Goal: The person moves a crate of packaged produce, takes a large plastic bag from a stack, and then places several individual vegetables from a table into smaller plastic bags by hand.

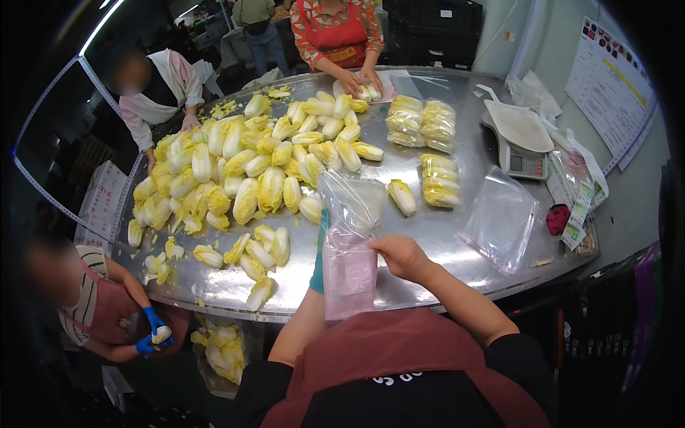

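A clear plastic bag with a pink lower part (pixel 350 267) lies over my left hand (pixel 322 235), which wears a green glove and is mostly hidden beneath it. At the bag's right edge, my bare right hand (pixel 400 255) pinches the plastic between thumb and fingers. The bag's upper part spreads over the steel table. One small napa cabbage (pixel 402 197) lies just right of the bag. Beyond it are a clear-bagged pack of cabbages (pixel 441 181) and two more packs (pixel 405 121). A stack of clear plastic bags (pixel 502 216) lies to the right.
A large pile of napa cabbages (pixel 270 187) covers the steel table's left (pixel 316 283). A scale (pixel 520 134) stands at the right. One co-worker handles cabbages across the table; another touches the pile. A blue-gloved co-worker (pixel 155 331) holds a cabbage. A lined bin (pixel 219 353) holds leaves.
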`<state>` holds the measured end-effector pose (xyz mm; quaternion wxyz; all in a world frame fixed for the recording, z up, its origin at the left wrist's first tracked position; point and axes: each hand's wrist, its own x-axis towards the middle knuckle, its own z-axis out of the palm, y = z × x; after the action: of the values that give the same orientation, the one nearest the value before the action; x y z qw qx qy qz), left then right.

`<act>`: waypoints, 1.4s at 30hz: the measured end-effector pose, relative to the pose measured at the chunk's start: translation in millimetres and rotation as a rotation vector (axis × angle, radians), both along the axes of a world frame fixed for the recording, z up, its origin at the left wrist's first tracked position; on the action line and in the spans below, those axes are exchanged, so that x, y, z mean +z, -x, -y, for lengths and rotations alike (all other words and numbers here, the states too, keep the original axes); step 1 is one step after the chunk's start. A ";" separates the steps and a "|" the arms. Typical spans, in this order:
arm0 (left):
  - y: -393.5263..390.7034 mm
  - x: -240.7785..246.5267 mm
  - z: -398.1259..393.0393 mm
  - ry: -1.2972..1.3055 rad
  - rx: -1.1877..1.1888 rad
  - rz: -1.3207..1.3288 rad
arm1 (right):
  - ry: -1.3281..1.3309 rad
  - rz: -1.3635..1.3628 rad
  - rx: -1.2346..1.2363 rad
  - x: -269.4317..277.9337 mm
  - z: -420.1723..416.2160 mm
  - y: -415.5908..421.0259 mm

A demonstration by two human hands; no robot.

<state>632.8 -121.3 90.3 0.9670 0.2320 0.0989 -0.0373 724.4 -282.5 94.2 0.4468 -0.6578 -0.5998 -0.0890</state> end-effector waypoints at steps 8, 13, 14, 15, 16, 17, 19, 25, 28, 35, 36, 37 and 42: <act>-57.9 -29.0 -4.2 -0.123 0.147 -0.030 | 0.072 0.005 0.138 36.7 -23.8 64.8; -56.4 -11.3 -38.0 -0.380 -0.191 -0.031 | 0.355 -0.579 0.321 69.1 -5.1 77.5; -47.8 1.4 -49.4 -0.475 -0.288 -0.046 | 0.403 -0.318 0.397 86.0 2.1 72.0; -46.5 13.8 -55.7 -0.577 -0.403 -0.041 | 0.240 -0.187 0.323 91.0 7.8 57.1; -41.3 25.9 -61.7 -0.687 -0.508 -0.040 | 0.074 -0.057 0.259 95.2 12.9 40.1; -38.3 37.2 -65.0 -0.788 -0.612 -0.041 | 0.014 0.006 0.007 90.0 21.8 20.3; -39.6 53.4 -64.9 -0.969 -0.782 -0.025 | 0.060 0.124 -0.146 86.3 22.6 -1.1; -51.2 108.3 -48.8 -1.478 -0.721 0.360 | 0.295 -0.868 0.081 -9.1 14.9 -13.4; -42.1 202.3 -12.1 -1.743 -0.482 0.244 | 0.243 -0.971 -0.127 -31.5 48.4 -19.5; -34.1 166.1 -4.5 -2.134 -0.063 0.315 | 0.141 -0.979 -0.181 -39.7 40.2 -8.7; -35.5 164.7 -8.0 -1.996 0.032 0.258 | 0.123 -1.023 -0.162 -45.8 41.4 -11.1; -34.9 154.9 -8.2 -2.043 0.106 0.402 | 0.107 -1.071 -0.137 -54.4 42.4 -12.5; -26.3 143.8 -2.4 -1.990 0.043 0.436 | 0.067 -0.988 -0.195 -53.6 38.6 -7.6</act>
<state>659.1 -118.9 234.1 0.3326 0.9308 -0.0892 0.1222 732.0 -321.1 40.6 0.6454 -0.6884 -0.2550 0.2110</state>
